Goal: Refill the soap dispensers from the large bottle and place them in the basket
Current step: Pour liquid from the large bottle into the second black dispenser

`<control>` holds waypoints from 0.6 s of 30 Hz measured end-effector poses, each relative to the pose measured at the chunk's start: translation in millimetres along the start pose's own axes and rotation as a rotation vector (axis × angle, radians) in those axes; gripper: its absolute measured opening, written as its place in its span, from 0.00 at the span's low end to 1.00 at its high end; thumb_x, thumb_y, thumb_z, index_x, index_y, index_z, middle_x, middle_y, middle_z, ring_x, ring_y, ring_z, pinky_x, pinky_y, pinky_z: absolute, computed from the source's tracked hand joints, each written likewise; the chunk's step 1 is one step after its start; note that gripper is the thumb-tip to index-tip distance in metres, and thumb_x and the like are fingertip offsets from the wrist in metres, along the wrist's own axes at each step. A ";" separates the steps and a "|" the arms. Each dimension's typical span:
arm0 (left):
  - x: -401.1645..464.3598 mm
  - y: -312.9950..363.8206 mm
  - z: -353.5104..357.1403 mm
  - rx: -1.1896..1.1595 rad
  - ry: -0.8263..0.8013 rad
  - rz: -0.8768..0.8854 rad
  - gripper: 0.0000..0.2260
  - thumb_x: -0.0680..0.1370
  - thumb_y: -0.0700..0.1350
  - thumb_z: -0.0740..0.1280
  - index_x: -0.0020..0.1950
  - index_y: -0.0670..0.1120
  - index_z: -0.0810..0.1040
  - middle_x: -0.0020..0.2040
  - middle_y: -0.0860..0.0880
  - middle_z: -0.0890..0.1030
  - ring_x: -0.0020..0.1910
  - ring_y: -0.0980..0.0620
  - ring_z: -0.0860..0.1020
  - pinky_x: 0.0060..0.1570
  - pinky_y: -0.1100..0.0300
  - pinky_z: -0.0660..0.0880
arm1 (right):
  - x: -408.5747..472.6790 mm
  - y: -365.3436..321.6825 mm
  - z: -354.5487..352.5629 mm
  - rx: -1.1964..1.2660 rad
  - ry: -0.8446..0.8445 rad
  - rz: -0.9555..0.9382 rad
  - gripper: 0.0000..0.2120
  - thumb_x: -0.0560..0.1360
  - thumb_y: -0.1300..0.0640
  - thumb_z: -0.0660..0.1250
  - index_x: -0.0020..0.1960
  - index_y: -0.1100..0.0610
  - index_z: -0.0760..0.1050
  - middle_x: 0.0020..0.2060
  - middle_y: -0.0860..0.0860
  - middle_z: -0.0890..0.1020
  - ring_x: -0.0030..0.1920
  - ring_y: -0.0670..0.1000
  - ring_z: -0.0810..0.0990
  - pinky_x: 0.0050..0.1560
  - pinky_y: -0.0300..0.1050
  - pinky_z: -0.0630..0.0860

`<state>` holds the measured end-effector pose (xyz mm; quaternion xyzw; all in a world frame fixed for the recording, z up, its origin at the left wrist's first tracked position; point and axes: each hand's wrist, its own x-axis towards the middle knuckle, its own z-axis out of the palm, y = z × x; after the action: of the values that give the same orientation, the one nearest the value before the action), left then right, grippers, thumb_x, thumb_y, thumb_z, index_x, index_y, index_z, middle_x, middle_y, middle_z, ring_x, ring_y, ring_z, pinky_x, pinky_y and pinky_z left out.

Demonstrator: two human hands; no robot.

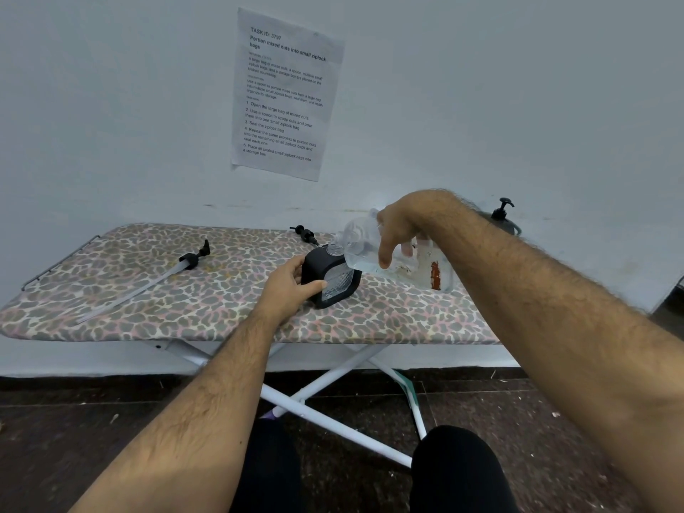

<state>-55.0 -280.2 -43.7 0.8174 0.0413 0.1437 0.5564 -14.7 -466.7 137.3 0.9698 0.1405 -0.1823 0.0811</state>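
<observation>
The left hand (pixel 292 286) is gripping the dispenser (pixel 331 277): its fingers (pixel 296 266) are curling round the dispenser's left side and its thumb is pressing across the front lower corner, so the dispenser is sitting clamped between them, upright on the tabletop (pixel 148 305). The right hand (pixel 398 225) is holding the bottle (pixel 388 253) from above, fingers wrapping over its upper body and the thumb hanging down its near face. The bottle is lying tilted, neck down to the left, its mouth just over the dispenser's open round neck.

The dispenser is a squat, rounded-square block with a matte black casing and a clear ribbed window in front. The bottle is large, clear plastic, holding clear liquid, with a worn reddish label at its far right end.

Just behind the dispenser a black pump head (pixel 305 233) is lying on the tabletop. Well left of the dispenser a second pump (pixel 192 257), black with a long pale tube, is lying flat. The tabletop is an ironing board with a leopard-print cloth cover on white crossed legs. Far right of the dispenser, behind the right forearm, another black pump top (pixel 502 209) is standing above a grey rim. Above the dispenser a printed sheet (pixel 285 94) is hanging on the pale wall.
</observation>
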 end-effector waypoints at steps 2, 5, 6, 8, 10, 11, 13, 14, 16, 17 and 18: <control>-0.2 0.1 0.2 -0.005 0.000 0.002 0.27 0.74 0.40 0.74 0.71 0.44 0.70 0.58 0.51 0.77 0.55 0.56 0.76 0.45 0.72 0.72 | 1.1 -0.1 0.0 0.001 -0.002 0.000 0.37 0.70 0.48 0.76 0.73 0.57 0.64 0.53 0.56 0.84 0.41 0.55 0.80 0.47 0.54 0.75; 0.3 -0.2 0.4 -0.015 -0.004 -0.002 0.27 0.74 0.40 0.73 0.71 0.44 0.70 0.58 0.51 0.77 0.55 0.55 0.76 0.46 0.71 0.72 | 3.9 -0.2 0.8 -0.003 -0.001 -0.001 0.38 0.69 0.48 0.77 0.73 0.57 0.65 0.50 0.55 0.84 0.42 0.56 0.81 0.51 0.56 0.77; 0.2 -0.1 0.3 -0.017 -0.005 -0.003 0.27 0.74 0.40 0.74 0.71 0.44 0.70 0.58 0.52 0.77 0.55 0.55 0.76 0.47 0.71 0.73 | 4.2 -0.2 0.8 -0.003 0.000 -0.002 0.38 0.69 0.48 0.77 0.72 0.57 0.65 0.49 0.55 0.84 0.42 0.56 0.81 0.52 0.56 0.77; 0.1 -0.3 0.2 -0.020 -0.007 -0.002 0.27 0.74 0.40 0.74 0.71 0.44 0.70 0.56 0.53 0.77 0.55 0.55 0.76 0.46 0.71 0.73 | 4.1 0.0 0.6 0.003 0.005 -0.002 0.37 0.69 0.48 0.77 0.72 0.57 0.65 0.48 0.54 0.84 0.42 0.56 0.81 0.52 0.57 0.77; 0.4 -0.2 0.4 -0.020 -0.008 0.003 0.26 0.74 0.40 0.74 0.71 0.44 0.70 0.56 0.53 0.77 0.55 0.56 0.77 0.47 0.70 0.73 | 3.8 0.3 0.5 0.010 0.007 -0.004 0.37 0.70 0.48 0.77 0.72 0.57 0.65 0.49 0.55 0.83 0.42 0.55 0.81 0.52 0.56 0.77; 0.6 0.1 0.6 -0.020 -0.008 0.006 0.26 0.74 0.39 0.74 0.70 0.44 0.70 0.56 0.52 0.77 0.55 0.56 0.77 0.49 0.69 0.73 | 3.8 0.6 0.7 0.012 0.007 -0.005 0.37 0.70 0.48 0.77 0.72 0.57 0.65 0.49 0.55 0.83 0.42 0.55 0.81 0.53 0.57 0.77; 1.1 -0.7 0.6 -0.019 -0.007 0.008 0.26 0.74 0.40 0.74 0.70 0.44 0.71 0.57 0.52 0.78 0.56 0.55 0.77 0.51 0.67 0.74 | 4.4 1.3 1.8 0.020 0.007 -0.009 0.37 0.69 0.49 0.77 0.72 0.57 0.65 0.51 0.55 0.84 0.42 0.56 0.81 0.55 0.58 0.77; 1.1 -1.1 0.5 -0.018 -0.007 0.009 0.26 0.74 0.40 0.74 0.70 0.44 0.71 0.57 0.52 0.77 0.56 0.54 0.77 0.51 0.67 0.74 | 4.7 1.7 2.4 0.022 0.009 -0.013 0.36 0.69 0.49 0.77 0.71 0.57 0.66 0.52 0.56 0.84 0.42 0.56 0.81 0.56 0.58 0.77; 1.4 -1.9 0.3 -0.012 -0.006 0.005 0.27 0.74 0.40 0.74 0.71 0.43 0.70 0.57 0.52 0.77 0.55 0.55 0.77 0.49 0.70 0.73 | 5.7 3.1 4.2 0.035 0.017 -0.023 0.36 0.69 0.49 0.77 0.71 0.57 0.66 0.52 0.56 0.84 0.42 0.56 0.81 0.57 0.59 0.77; 1.9 -2.3 0.3 -0.011 -0.006 0.004 0.27 0.74 0.40 0.74 0.71 0.43 0.70 0.58 0.51 0.78 0.55 0.55 0.77 0.49 0.70 0.73 | 7.0 4.3 5.4 0.044 0.025 -0.028 0.36 0.69 0.48 0.77 0.71 0.57 0.66 0.51 0.55 0.84 0.41 0.55 0.81 0.58 0.59 0.77; 2.4 -2.8 0.3 -0.012 -0.007 0.005 0.27 0.74 0.40 0.74 0.71 0.43 0.70 0.60 0.50 0.78 0.56 0.55 0.77 0.51 0.68 0.74 | 7.8 5.6 6.9 0.051 0.035 -0.033 0.36 0.69 0.48 0.78 0.70 0.56 0.66 0.49 0.54 0.83 0.40 0.55 0.81 0.58 0.60 0.77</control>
<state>-52.4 -278.9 -46.0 0.8145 0.0368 0.1425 0.5611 -8.3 -471.6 128.6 0.9721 0.1533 -0.1700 0.0506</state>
